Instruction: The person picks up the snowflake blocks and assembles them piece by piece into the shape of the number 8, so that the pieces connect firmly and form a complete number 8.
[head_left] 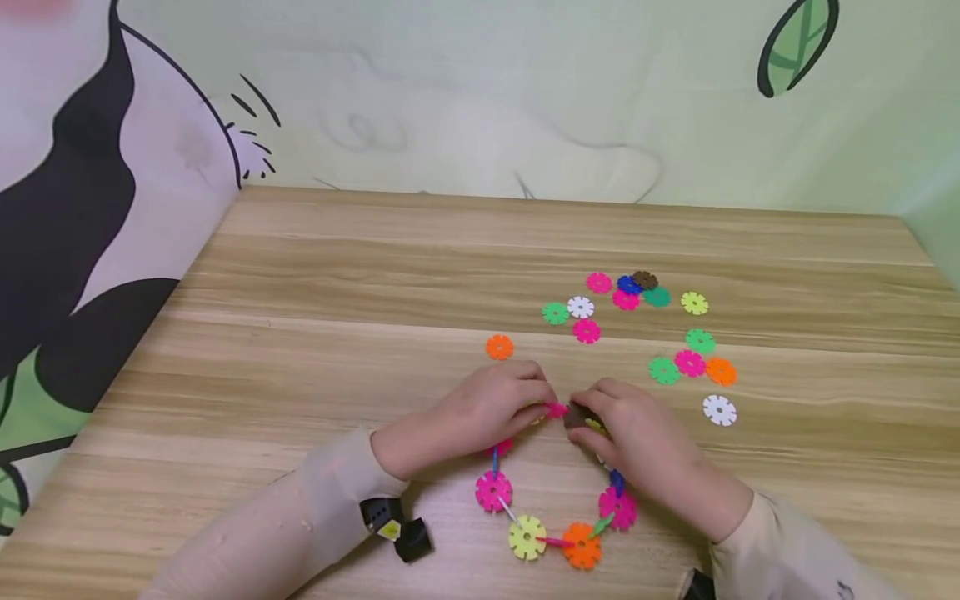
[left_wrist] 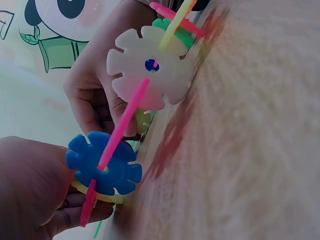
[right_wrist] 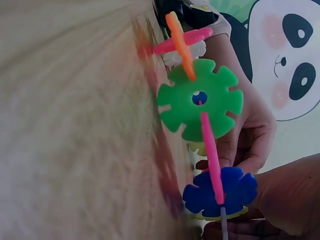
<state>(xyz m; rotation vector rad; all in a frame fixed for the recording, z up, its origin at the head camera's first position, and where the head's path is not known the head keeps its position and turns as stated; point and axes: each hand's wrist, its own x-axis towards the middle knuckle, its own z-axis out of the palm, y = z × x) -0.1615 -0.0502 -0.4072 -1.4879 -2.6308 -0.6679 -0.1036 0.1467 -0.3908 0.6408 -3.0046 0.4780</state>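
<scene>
A ring-shaped chain of notched plastic discs lies low on the table, with a yellow disc [head_left: 527, 537], an orange disc [head_left: 582, 546] and a pink disc [head_left: 493, 492] along its near side. At its far end my left hand [head_left: 480, 408] pinches a pink disc [head_left: 556, 410]. Facing it, my right hand [head_left: 641, 433] grips a brown disc [head_left: 579, 416] between thumb and fingers; the two discs meet edge to edge, and whether they interlock is unclear. A blue disc [left_wrist: 104, 162] near my left hand shows in the left wrist view, as does a white disc [left_wrist: 150, 67].
Loose discs are scattered beyond my hands: an orange disc [head_left: 499, 347], a white disc [head_left: 720, 410], a yellow disc [head_left: 694, 302] and several others. A black wrist device [head_left: 396, 529] sits by my left sleeve. The painted wall [head_left: 465, 108] stands behind the table.
</scene>
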